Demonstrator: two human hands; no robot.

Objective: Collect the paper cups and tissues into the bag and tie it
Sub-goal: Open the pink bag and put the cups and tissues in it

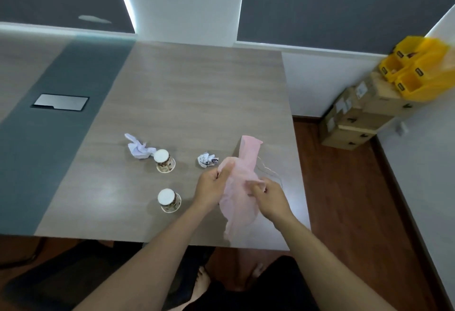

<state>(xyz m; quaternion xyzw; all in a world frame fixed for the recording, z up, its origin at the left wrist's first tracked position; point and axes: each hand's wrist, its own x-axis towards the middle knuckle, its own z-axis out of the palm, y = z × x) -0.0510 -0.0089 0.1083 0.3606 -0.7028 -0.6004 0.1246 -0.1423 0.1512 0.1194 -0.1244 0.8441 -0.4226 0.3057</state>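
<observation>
Both hands pinch the pink bag (240, 187) over the worktop (197, 94), left hand (213, 185) and right hand (269, 198) apparently spreading its mouth; cups (165, 161) and tissues (139, 147) lie uncollected, left of it

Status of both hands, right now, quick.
Left hand: closed, pinching the pink bag.
Right hand: closed, gripping the same bag.

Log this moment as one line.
left hand, right hand grip pink bag | far cup, near cup, left tissue, right tissue: loose on table
</observation>
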